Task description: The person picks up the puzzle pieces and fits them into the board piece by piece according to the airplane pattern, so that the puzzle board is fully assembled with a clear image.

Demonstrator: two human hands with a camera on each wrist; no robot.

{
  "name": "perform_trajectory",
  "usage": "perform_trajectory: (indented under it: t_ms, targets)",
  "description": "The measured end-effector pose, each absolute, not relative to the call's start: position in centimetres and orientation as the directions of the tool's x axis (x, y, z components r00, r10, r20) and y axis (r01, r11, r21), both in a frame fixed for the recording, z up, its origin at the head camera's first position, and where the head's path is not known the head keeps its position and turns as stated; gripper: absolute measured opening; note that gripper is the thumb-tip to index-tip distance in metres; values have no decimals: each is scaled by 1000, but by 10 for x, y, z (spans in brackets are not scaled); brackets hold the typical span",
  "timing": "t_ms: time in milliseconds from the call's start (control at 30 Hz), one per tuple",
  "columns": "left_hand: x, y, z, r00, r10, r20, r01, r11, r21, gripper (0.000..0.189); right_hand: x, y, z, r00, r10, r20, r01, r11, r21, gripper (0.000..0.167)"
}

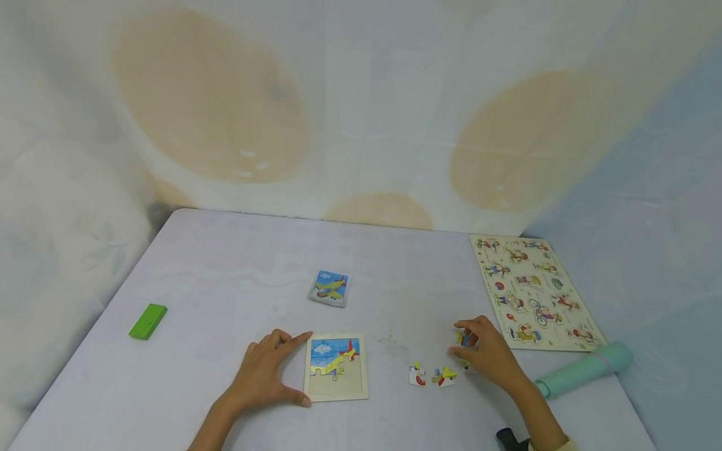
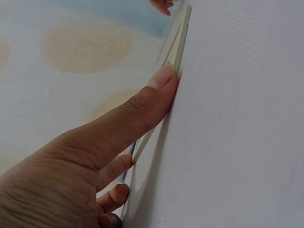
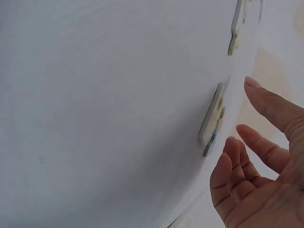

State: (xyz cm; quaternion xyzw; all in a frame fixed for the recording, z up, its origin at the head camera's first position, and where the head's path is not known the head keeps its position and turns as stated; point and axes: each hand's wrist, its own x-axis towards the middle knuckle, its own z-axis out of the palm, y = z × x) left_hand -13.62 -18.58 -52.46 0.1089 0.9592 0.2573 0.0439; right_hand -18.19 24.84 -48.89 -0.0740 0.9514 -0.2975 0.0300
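A square wooden jigsaw tray [image 1: 338, 397] lies on the table, its upper part filled with blue-sky and yellow-airplane pieces and its lower part bare. My left hand [image 1: 264, 374] holds the tray's left side, index finger at the upper corner and thumb at the lower. In the left wrist view the thumb [image 2: 164, 78] presses against the tray's edge. Over loose puzzle pieces [image 1: 464, 339] hovers my right hand [image 1: 489, 354], thumb and fingers apart. The right wrist view shows a gap between that hand and the pieces [image 3: 212, 118]. Two more pieces, one red-and-white [image 1: 417, 376] and one yellow [image 1: 445, 376], lie between tray and hand.
A small airplane picture card [image 1: 329, 288] lies beyond the tray. At far left sits a green block [image 1: 148, 321]. A large board of printed figures [image 1: 536, 294] lies at right, with a rolled teal item [image 1: 586, 369] nearer. Something black [image 1: 510, 438] is by the right forearm.
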Motion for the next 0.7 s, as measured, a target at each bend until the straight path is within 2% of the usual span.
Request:
perform_trajectory:
  t_ms: [300, 700]
  targets:
    - [-135, -186, -523, -973, 230, -33, 181, 840, 512, 119, -183, 266, -497, -996, -79, -46, -41, 832, -554, 48]
    - [-135, -186, -523, -972, 233, -35, 183, 839, 513, 119, -186, 275, -509, -996, -86, 23, -84, 818, -569, 39]
